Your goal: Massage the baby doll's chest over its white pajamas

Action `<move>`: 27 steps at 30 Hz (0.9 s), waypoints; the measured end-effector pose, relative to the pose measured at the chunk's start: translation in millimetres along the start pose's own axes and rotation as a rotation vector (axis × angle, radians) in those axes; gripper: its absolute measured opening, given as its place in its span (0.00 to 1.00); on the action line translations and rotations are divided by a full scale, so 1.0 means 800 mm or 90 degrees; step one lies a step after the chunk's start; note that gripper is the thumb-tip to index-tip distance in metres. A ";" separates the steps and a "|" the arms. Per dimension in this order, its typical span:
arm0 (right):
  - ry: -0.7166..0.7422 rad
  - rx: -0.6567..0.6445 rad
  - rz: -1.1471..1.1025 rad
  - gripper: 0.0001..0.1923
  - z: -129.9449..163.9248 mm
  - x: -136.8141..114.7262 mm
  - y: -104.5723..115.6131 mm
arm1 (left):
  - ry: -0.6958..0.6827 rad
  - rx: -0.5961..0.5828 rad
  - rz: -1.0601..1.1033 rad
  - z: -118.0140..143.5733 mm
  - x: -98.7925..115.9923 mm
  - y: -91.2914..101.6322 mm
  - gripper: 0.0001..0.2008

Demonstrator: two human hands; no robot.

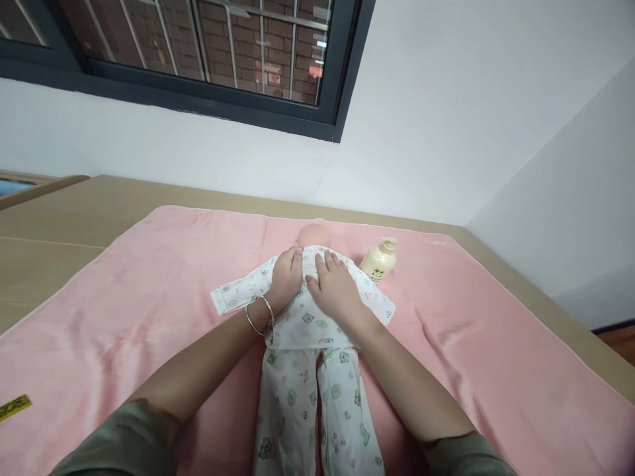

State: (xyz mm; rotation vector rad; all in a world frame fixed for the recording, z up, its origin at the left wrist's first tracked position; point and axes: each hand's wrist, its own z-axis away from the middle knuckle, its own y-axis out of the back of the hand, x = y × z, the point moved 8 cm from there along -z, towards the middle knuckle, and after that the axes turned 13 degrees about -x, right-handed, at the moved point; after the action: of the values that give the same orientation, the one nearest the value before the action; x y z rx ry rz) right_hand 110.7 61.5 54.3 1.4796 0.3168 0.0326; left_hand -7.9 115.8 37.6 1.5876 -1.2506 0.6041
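Nearest the camera: two forearms in olive-green sleeves, reaching forward over the near edge of the pink towel (149, 277).

Item, doll's trousers (317, 410): white, printed with small green figures, both legs lying flat and pointing at the near edge.

Item, yellow label (14, 407): lying flat at the near left corner of the towel; its print is too small to read.

Item, pink towel: spread across the wooden table (59, 218), reaching almost to the table's far edge by the wall.

Item, left hand (286, 281): two thin bangles at the wrist; fingers curled over the doll's shirt (302, 311) near the collar, seemingly pinching the cloth, though the grip itself cannot be told for certain.

Item, doll (313, 235): on its back at the towel's middle, bare head toward the far edge, dressed in matching shirt and trousers, sleeves spread to either side.

Item, right hand (335, 287): open, palm down, flat on the shirt's chest beside the left hand.

Item, cream pump bottle (380, 259): standing just right of the doll's shoulder, apart from both hands.

Step in hand, as judged: seating or smoothing the shirt at the doll's neck and chest. Next move calls for: light, even pressure and keeping the collar square, with the elbow held off the bottle.
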 end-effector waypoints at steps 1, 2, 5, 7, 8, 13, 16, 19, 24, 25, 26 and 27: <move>0.026 -0.003 0.025 0.33 0.006 -0.013 -0.002 | 0.002 0.005 0.011 0.001 -0.001 0.000 0.18; 0.060 -0.007 0.046 0.33 0.011 -0.024 -0.003 | 0.004 0.009 0.022 0.001 -0.003 0.000 0.18; 0.144 -0.033 0.057 0.31 0.014 -0.035 -0.003 | 0.000 0.015 0.039 0.003 -0.004 0.001 0.19; 0.154 -0.050 0.018 0.29 0.004 -0.018 0.000 | -0.010 0.009 0.033 0.003 -0.001 0.001 0.19; 0.147 -0.054 -0.007 0.29 -0.003 -0.007 0.002 | -0.015 0.006 0.028 0.003 0.001 0.001 0.19; 0.005 -0.011 -0.064 0.33 -0.013 0.019 0.003 | -0.018 0.002 0.009 0.003 0.004 0.001 0.19; -0.011 0.020 -0.005 0.30 0.006 -0.011 -0.003 | -0.012 0.004 0.013 0.003 0.001 0.000 0.19; 0.090 0.029 0.040 0.29 0.017 -0.044 -0.009 | 0.000 0.004 0.014 0.003 -0.003 -0.001 0.18; 0.085 0.025 -0.040 0.27 -0.005 -0.007 0.000 | -0.001 -0.010 0.009 0.002 -0.003 -0.002 0.18; 0.054 0.021 -0.056 0.29 -0.010 0.004 0.002 | -0.001 -0.014 0.004 0.001 -0.002 -0.003 0.18; 0.020 0.017 -0.065 0.30 -0.013 0.013 0.003 | 0.001 -0.015 -0.003 0.001 -0.003 -0.003 0.17; -0.012 0.013 -0.066 0.32 -0.012 0.018 0.003 | 0.005 -0.012 -0.014 0.001 -0.003 -0.003 0.17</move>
State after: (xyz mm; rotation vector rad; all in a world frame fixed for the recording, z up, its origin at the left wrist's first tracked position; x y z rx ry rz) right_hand 122.5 74.3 53.5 1.4812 0.3793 -0.0684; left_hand -6.6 116.3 34.1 1.5808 -1.2285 0.5826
